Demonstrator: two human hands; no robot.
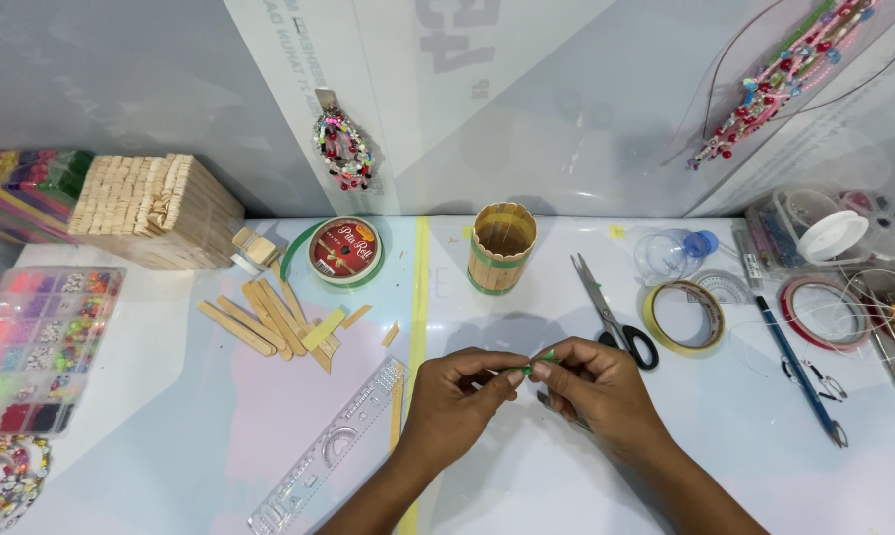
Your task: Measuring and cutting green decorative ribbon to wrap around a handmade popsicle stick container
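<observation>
A small green strip (539, 361) sits low and centre over the bench (725, 446), pinched between both hands. The left hand (459, 396) has its grip clamped on it at 9 o'clock, the right hand (594, 384) at 3. Scissors (611, 314) lie at 2 o'clock, a stick-built cup (501, 248) at 12, a clear ruler (329, 451) at 8.

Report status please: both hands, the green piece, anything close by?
Left hand and right hand both pinch a small green strip. Held above the table. Scissors just behind; clear ruler to the left.
</observation>
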